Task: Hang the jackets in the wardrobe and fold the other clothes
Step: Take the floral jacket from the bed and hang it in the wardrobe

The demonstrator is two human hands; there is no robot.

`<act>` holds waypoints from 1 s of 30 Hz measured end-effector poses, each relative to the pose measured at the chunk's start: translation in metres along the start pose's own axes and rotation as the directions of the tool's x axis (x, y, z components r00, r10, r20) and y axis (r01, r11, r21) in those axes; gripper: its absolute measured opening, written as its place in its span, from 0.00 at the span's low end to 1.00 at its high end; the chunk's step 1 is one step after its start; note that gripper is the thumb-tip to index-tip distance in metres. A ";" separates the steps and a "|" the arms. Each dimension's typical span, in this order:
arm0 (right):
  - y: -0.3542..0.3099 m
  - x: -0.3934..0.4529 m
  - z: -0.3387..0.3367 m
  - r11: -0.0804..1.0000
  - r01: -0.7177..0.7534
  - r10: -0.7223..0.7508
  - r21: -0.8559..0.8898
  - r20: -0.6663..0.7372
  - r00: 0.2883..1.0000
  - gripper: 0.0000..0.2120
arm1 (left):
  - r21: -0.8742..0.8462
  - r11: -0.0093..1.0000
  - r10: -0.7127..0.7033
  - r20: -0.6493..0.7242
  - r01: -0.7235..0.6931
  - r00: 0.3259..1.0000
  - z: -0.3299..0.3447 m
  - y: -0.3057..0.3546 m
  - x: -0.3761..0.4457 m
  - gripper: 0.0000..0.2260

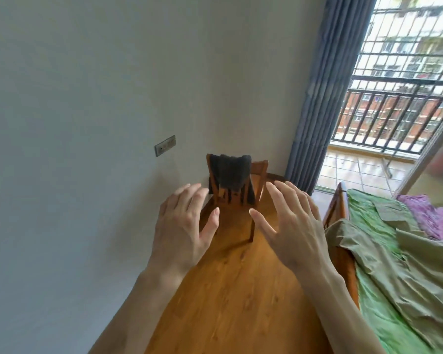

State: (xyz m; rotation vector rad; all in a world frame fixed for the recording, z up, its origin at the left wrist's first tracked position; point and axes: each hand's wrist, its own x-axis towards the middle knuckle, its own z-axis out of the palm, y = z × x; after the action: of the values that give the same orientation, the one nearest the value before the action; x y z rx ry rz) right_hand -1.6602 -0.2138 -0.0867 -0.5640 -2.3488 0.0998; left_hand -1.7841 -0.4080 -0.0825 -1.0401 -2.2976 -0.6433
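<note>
Beyond both hands, straight ahead and between them, a dark garment (230, 175) hangs over the top rail of a wooden chair (256, 180). The left hand (182, 226) and the right hand (290, 226) reach forward side by side with fingers spread and straight; neither grip holds anything, and neither touches the garment or the chair. The garment sits just past the fingertips of both hands, nearer the left hand's side of the chair back, leaving the rail's right end bare. Its long axis runs downward: it is draped across the rail and falls toward the seat, its lower edge uneven. The chair stands on the wooden floor (228, 302) close to a pale wall (87, 98), which carries a socket plate (165, 145) off to the left of the grip. To the right of the right hand lies a bed with a green sheet (384, 323); an olive-brown garment (384, 254) is spread over it, crumpled, and a purple cloth (432, 215) lies farther right. A grey-blue curtain (330, 98) hangs beyond the right hand, beside an open balcony door with dark railings (394, 118). Nothing stands between the hands and the chair.
</note>
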 end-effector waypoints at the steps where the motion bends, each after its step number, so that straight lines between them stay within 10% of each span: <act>1: 0.013 0.011 0.007 1.000 -0.015 0.014 -0.013 -0.007 1.000 0.33 | -0.015 1.000 0.018 0.000 -0.018 1.000 0.015 0.003 0.019 0.29; 30: 0.351 0.326 0.159 0.922 -0.263 0.267 -0.284 -0.025 0.963 0.33 | -0.281 0.927 0.270 0.039 -0.249 0.962 0.417 0.110 0.429 0.27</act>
State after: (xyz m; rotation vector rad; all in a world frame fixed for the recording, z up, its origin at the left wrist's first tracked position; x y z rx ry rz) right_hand -1.8486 0.2545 -0.0802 -1.0255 -2.3026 -0.1154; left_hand -2.0519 0.1383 -0.0982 -1.4938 -2.1198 -0.8393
